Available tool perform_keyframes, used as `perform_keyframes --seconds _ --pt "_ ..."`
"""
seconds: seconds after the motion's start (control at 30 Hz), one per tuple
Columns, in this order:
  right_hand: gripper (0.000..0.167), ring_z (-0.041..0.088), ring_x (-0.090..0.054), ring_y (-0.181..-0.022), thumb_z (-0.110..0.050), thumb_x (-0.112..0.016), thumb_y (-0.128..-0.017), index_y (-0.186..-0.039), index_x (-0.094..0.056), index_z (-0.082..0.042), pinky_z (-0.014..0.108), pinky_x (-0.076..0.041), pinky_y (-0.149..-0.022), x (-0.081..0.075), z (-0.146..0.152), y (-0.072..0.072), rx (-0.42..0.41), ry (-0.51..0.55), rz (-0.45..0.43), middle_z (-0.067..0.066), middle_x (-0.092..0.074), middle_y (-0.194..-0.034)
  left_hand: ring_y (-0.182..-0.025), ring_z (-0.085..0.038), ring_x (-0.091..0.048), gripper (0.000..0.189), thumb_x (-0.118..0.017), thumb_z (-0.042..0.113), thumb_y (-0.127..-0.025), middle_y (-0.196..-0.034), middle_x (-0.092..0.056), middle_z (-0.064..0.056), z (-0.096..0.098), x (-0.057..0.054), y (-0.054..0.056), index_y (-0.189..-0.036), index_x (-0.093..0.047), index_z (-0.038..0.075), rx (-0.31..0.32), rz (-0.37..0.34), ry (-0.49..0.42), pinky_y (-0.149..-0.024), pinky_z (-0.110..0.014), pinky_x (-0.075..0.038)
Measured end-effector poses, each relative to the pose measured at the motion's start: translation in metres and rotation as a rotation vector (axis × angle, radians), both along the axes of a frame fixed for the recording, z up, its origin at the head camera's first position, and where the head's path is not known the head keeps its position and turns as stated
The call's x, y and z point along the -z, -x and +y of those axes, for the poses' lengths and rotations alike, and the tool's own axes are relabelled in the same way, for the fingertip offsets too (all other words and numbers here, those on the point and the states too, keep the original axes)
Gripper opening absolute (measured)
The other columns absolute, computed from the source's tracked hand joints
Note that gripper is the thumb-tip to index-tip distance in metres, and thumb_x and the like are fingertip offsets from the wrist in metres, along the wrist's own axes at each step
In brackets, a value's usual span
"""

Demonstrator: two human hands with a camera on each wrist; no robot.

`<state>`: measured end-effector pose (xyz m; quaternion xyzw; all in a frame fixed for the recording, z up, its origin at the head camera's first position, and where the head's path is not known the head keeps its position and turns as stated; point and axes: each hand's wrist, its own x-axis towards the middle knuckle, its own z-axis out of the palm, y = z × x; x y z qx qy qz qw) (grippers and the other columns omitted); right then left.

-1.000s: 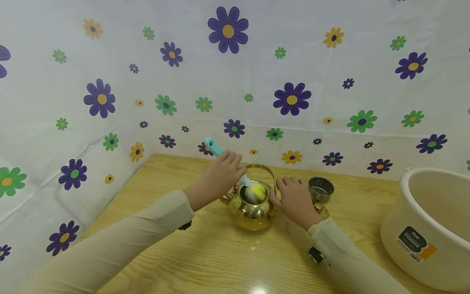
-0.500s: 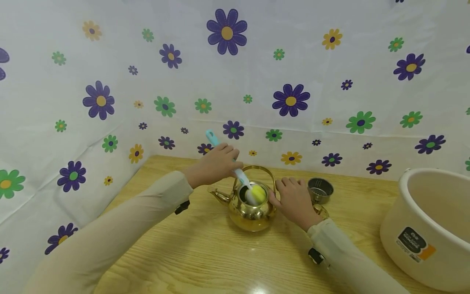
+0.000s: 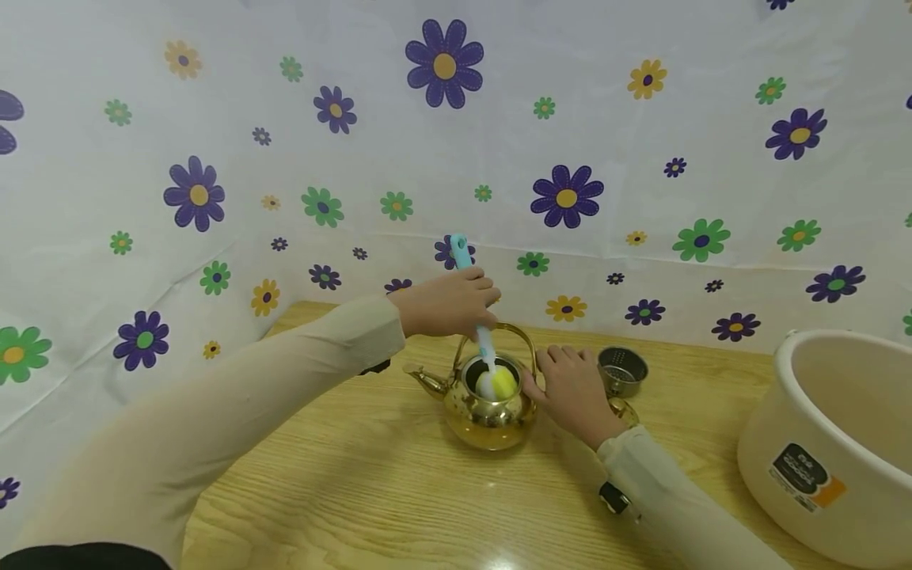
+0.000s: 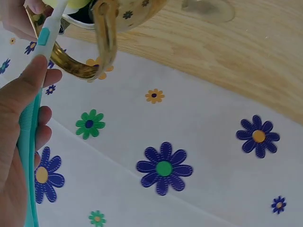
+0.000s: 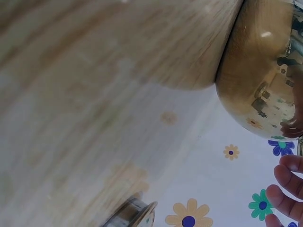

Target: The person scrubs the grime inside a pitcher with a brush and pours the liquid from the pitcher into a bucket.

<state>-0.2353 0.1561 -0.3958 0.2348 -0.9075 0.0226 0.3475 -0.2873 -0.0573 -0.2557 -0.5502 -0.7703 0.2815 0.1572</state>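
Observation:
My left hand (image 3: 449, 305) grips the teal and white handle of a sponge brush (image 3: 461, 252); in the left wrist view, the thumb and fingers wrap around the handle (image 4: 29, 123). The brush's yellow and white sponge head (image 3: 503, 383) sits in the round mouth of a shiny gold kettle (image 3: 492, 427). That kettle stands upright on the table, its spout (image 3: 429, 381) to the left and hoop handle (image 3: 529, 339) raised. My right hand (image 3: 575, 392) holds the kettle's right side, thumb at the rim, fingers by the handle's base. Curled fingers (image 5: 286, 189) show in the right wrist view.
Right of the kettle, a metal strainer basket (image 3: 623, 370) stands on the wooden table (image 3: 427, 491). A gold lid (image 3: 624, 411) lies partly hidden by the right wrist. A big cream bucket (image 3: 769, 443) stands at the far right. Flower-print cloth (image 3: 484, 142) hangs behind and to the left.
The brush handle has swung from leaning left to nearly upright as my left hand moved right. Its sponge head stays in the kettle's mouth. The right hand and kettle hold almost still.

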Motion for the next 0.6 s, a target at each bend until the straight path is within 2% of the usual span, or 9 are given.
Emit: perform_keyframes --seconds 0.3,0.47,0.6 --pt "0.027 0.023 -0.056 -0.065 -0.031 -0.06 -0.087 -0.074 -0.053 -0.009 0.036 -0.039 -0.06 -0.001 0.0 -0.001 0.027 -0.017 -0.015 0.005 -0.057 -0.071 -0.1 -0.016 -0.055 0.03 -0.061 0.045 -0.083 -0.108 -0.064 0.003 0.029 -0.017 -0.011 -0.107 -0.069 0.03 0.011 0.097 0.194 -0.094 -0.029 -0.036" --pt "0.027 0.022 -0.055 -0.065 -0.032 -0.058 -0.088 -0.073 -0.053 -0.01 0.036 -0.038 -0.06 -0.001 0.001 -0.001 0.031 -0.026 -0.023 0.005 -0.056 -0.071 -0.105 -0.016 -0.054 0.032 -0.058 0.048 -0.084 -0.114 -0.063 0.002 0.039 -0.018 -0.012 -0.109 -0.068 0.029 0.008 0.153 0.304 -0.096 -0.029 -0.035" --pt "0.026 0.022 -0.055 -0.065 -0.032 -0.057 -0.087 -0.074 -0.053 -0.01 0.036 -0.038 -0.06 0.0 0.001 -0.001 0.023 -0.022 -0.015 0.005 -0.056 -0.07 -0.107 -0.016 -0.055 0.034 -0.056 0.05 -0.085 -0.115 -0.063 0.002 0.037 -0.019 -0.013 -0.109 -0.067 0.029 0.034 0.207 0.339 -0.095 -0.029 -0.035"
